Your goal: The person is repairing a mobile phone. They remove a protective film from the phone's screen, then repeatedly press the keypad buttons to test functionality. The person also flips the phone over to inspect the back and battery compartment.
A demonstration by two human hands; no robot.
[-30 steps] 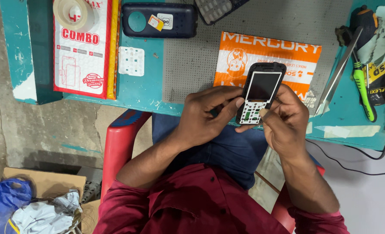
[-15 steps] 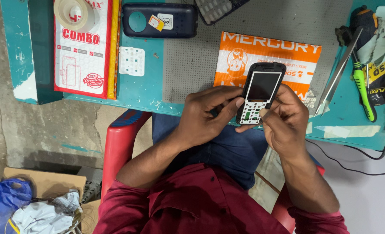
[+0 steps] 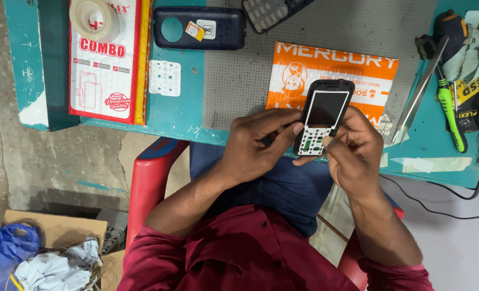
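The right hand [image 3: 358, 153] is gripping the phone [image 3: 321, 117], its long axis pointing away, while the left hand [image 3: 255, 145], fingers curled, is probably pinching a thin tool against its left edge.

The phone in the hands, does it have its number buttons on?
No, the phone shows a bare white board where the keys go; a loose keypad lies apart.

Phone repair bench, tweezers [image 3: 420, 89], screwdriver [image 3: 448, 110]
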